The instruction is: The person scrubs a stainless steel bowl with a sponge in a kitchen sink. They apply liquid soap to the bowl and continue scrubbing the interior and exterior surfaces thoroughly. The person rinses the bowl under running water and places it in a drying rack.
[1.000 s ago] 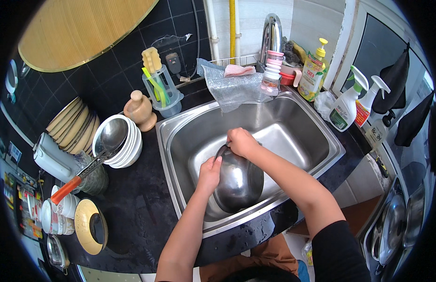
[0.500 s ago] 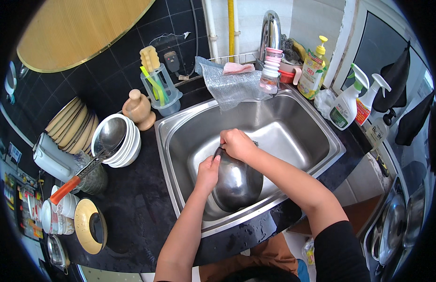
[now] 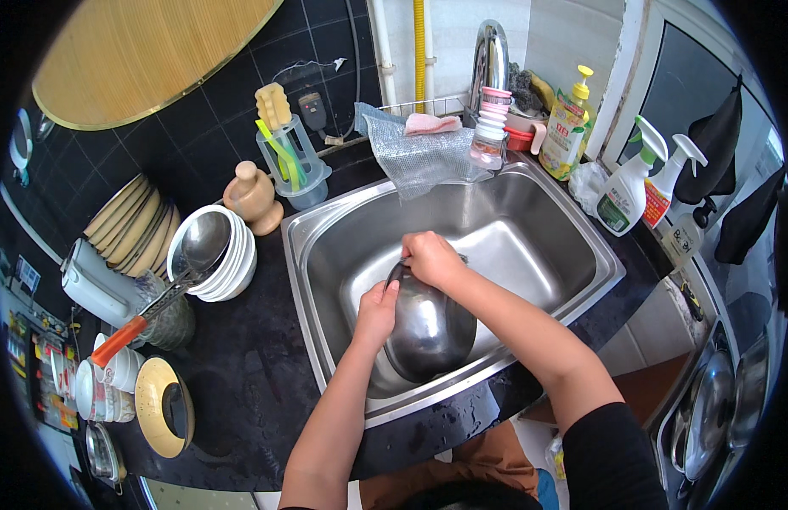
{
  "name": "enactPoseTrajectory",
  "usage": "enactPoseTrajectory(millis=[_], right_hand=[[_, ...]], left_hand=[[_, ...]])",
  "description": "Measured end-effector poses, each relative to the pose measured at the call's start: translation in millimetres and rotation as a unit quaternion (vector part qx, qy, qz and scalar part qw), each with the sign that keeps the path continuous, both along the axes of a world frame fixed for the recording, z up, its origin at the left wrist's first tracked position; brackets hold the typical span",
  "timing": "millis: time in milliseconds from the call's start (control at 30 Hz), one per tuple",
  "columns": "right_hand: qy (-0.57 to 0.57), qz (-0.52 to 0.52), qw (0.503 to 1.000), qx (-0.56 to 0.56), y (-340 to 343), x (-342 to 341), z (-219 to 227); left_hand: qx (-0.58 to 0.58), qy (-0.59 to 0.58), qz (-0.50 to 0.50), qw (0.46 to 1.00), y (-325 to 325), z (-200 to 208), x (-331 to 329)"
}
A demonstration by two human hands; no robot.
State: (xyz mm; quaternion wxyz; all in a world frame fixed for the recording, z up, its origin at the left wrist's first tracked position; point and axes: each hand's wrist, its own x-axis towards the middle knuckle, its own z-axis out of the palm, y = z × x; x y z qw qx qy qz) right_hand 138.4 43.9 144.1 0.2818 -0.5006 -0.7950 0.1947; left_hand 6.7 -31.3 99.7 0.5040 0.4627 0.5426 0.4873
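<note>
A round, shiny steel bowl [image 3: 430, 333] is tilted inside the stainless-steel sink [image 3: 564, 299], its curved outside facing me. My left hand [image 3: 377, 310] grips its rim on the left side, with the thumb on top. Over the far edge of the bowl, my right hand [image 3: 431, 257] is closed, with its fingers curled down at the rim. Whatever those fingers hold is hidden behind the hand. A small dark grey bit shows just past the right wrist, too little to name.
The tap [image 3: 489, 55] rises behind the sink, beside bubble wrap [image 3: 411, 153] and a pink cloth [image 3: 432, 124]. Spray bottles [image 3: 622, 195] and a pump bottle [image 3: 566, 127] line the right. Stacked white bowls [image 3: 241, 268], a ladle [image 3: 204, 240] and a wooden mortar [image 3: 251, 200] stand left.
My right hand has shifted very slightly at the bowl's rim. The left hand keeps its grip, and the bowl stays in nearly the same place.
</note>
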Motion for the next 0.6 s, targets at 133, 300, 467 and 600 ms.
enactPoseTrajectory(millis=[133, 300, 467, 600], right_hand=[[-0.025, -0.055, 0.998, -0.012, 16, 12, -15], [0.008, 0.076, 0.995, 0.057, -17, -10, 6], [-0.002, -0.037, 0.999, 0.037, 5, 6, -10], [0.008, 0.043, 0.997, 0.06, -14, -5, 0]], left_hand=[[0.022, 0.019, -0.011, 1.0, 3, -2, 3], [-0.003, 0.05, -0.008, 0.999, 2, -1, -6], [-0.004, 0.016, -0.011, 1.0, 2, -3, 0], [0.023, 0.035, 0.001, 0.999, 3, -3, -1]])
